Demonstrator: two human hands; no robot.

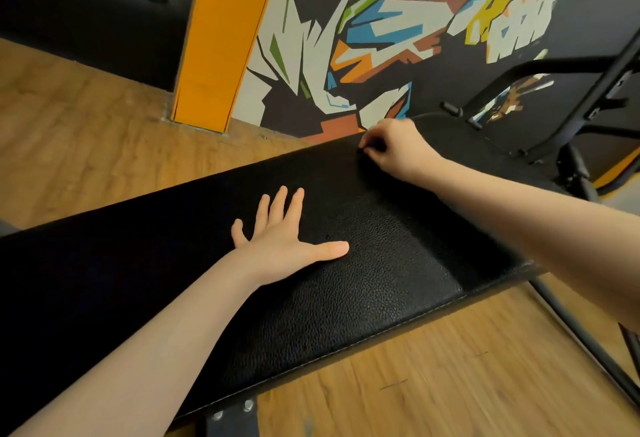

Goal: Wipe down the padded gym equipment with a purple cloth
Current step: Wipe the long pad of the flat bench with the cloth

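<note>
On the black pad (346,284), which runs across the view from near left to far right, the left hand (284,239) lies flat, palm down, fingers straight and spread, thumb out to the right. At the pad's far edge the right hand (394,149) has its fingers curled tight, pinching something dark and small; what it is cannot be told. No purple cloth shows anywhere in view. The pad has a pebbled surface and a stitched near edge. Bolts (232,410) sit under its near side. A dark metal frame (588,97) stands far right. Wood floor (86,131) lies beneath, with an orange post (221,38) and a painted wall (381,38) beyond.
</note>
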